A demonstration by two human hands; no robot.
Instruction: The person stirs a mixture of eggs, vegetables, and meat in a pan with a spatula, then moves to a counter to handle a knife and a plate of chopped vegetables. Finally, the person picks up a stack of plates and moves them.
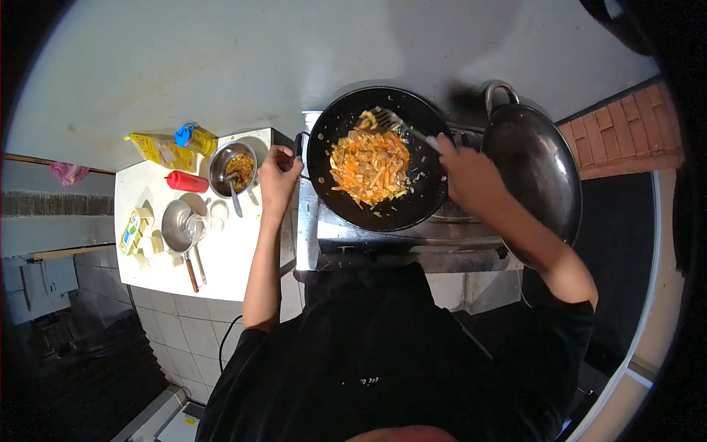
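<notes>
A black wok (344,205) sits on the stove, holding a mix of shredded orange and pale vegetables with brownish pieces (370,163). My left hand (278,177) is closed at the wok's left side handle (298,145), fingers pinched around it. In my right hand (465,171) is a metal slotted spatula (414,132), gripped by its handle from the wok's right side. The spatula's slotted head rests at the upper part of the food, with a few pieces beside it. Small white bits cling to the wok's bare right side.
A second, larger wok (537,158) stands close on the right of the stove (368,247). On the white table (228,276) at left are a steel bowl with food and a spoon (233,168), a red squeeze bottle (186,182), a saucepan (175,225), and yellow packages (160,151).
</notes>
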